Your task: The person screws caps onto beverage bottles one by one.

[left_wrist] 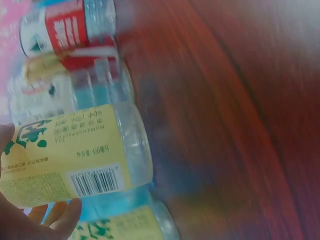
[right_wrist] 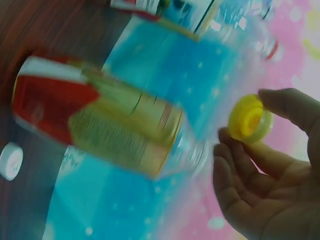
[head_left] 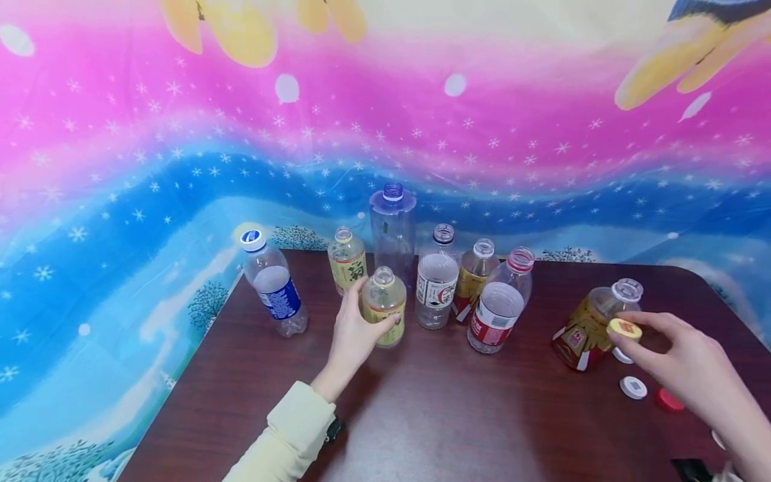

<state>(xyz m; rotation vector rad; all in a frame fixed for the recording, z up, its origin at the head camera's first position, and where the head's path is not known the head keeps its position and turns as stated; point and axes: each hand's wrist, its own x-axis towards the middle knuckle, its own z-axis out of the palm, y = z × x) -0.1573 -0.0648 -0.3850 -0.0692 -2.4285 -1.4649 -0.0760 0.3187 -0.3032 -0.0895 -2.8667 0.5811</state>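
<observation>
My left hand (head_left: 355, 331) grips a small clear bottle (head_left: 384, 314) with a pale yellow label and an uncapped mouth. Its chrysanthemum label and barcode show in the left wrist view, the bottle (left_wrist: 75, 150) lying between thumb and fingers. On the right, my right hand (head_left: 693, 361) pinches a yellow bottle cap (head_left: 625, 329) between thumb and fingertips. In the right wrist view the cap's (right_wrist: 249, 119) hollow underside is visible. Just beyond that hand stands an uncapped bottle with a gold and red label (head_left: 581, 328).
A blue-labelled bottle (head_left: 277, 291) with its cap on stands at left. Several uncapped bottles line the back, among them a tall purple-topped bottle (head_left: 393, 234) and a red-labelled bottle (head_left: 496, 311). Loose caps lie at right, including a white cap (head_left: 633, 387) and a red cap (head_left: 670, 400).
</observation>
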